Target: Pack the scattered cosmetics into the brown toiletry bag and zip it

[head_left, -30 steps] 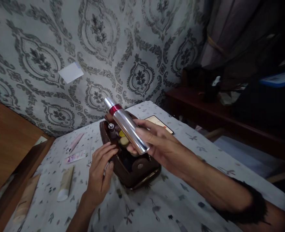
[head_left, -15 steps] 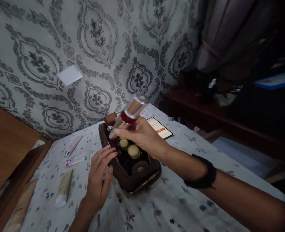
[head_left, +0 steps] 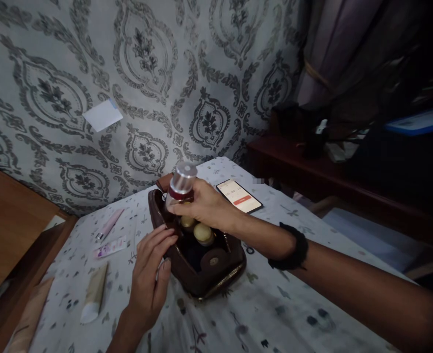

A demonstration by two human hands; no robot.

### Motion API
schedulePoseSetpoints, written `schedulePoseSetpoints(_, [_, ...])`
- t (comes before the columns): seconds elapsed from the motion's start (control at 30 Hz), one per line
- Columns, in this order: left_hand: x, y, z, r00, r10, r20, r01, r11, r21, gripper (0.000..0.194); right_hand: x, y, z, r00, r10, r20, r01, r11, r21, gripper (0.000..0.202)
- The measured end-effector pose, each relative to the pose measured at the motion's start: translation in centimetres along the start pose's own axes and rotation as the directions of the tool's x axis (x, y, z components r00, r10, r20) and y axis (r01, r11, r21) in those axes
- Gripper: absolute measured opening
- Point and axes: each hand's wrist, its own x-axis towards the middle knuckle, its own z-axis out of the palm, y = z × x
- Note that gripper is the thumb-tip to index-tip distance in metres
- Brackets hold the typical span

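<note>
My right hand (head_left: 205, 205) is closed around a bottle (head_left: 184, 179) with a silver cap and a dark red band. The bottle stands nearly upright, its lower part down inside an open brown zippered bag (head_left: 187, 274). Two small jars with yellowish lids sit in the bag; the nearer jar (head_left: 203, 234) shows fully, while the farther jar (head_left: 187, 222) is partly behind my right hand. My left hand (head_left: 152, 269) rests with fingers stretched out against the bag's left rim and holds nothing.
Left of the bag lie a pink tube (head_left: 110, 224), a white and purple tube (head_left: 110, 246), a beige tube with a white cap (head_left: 94, 293) and a larger tan tube (head_left: 32, 314). A lit phone (head_left: 240, 196) lies behind the bag, on the right. A patterned wall rises beyond.
My right hand has lowered the bottle into the far end of the bag and turned it more upright. My left hand stays at the rim.
</note>
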Motion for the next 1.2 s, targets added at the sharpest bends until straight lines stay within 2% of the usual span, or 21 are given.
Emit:
schedulePoseSetpoints(0.1, [0.0,0.0,0.0,1.000,0.000,-0.002,0.000,1.000,0.003,0.035,-0.2,-0.6,0.3,0.999,0.013,0.037,-0.009,0.995,-0.102,0.007])
schedulePoseSetpoints(0.2, [0.0,0.0,0.0,1.000,-0.002,-0.003,0.002,1.000,0.000,0.035,-0.4,-1.4,0.3,0.998,-0.018,0.065,0.030,0.980,-0.198,0.009])
schedulePoseSetpoints(0.4, [-0.2,0.0,0.0,1.000,-0.004,0.010,0.004,1.000,0.011,0.037,-0.3,-1.4,0.3,0.995,-0.085,0.048,0.095,0.962,-0.258,0.034])
schedulePoseSetpoints(0.6, [0.0,0.0,0.0,1.000,0.003,0.003,-0.003,1.000,0.023,0.036,0.3,-0.8,0.6,0.991,-0.075,0.112,0.111,0.923,-0.368,0.008])
schedulePoseSetpoints(0.83, [-0.1,0.0,-0.1,1.000,0.002,0.012,-0.002,1.000,0.029,0.035,0.9,0.3,0.9,0.977,-0.112,0.180,0.189,0.845,-0.501,0.019])
schedulePoseSetpoints(1.03, [-0.1,0.1,-0.1,1.000,-0.008,0.007,0.008,0.999,0.033,0.035,1.1,1.3,1.2,0.965,-0.075,0.250,0.212,0.783,-0.585,0.013])
schedulePoseSetpoints(1.2, [-0.1,0.1,-0.2,1.000,-0.009,-0.015,0.009,0.998,0.059,0.034,1.2,1.9,1.4,0.930,-0.085,0.358,0.318,0.674,-0.666,0.011])
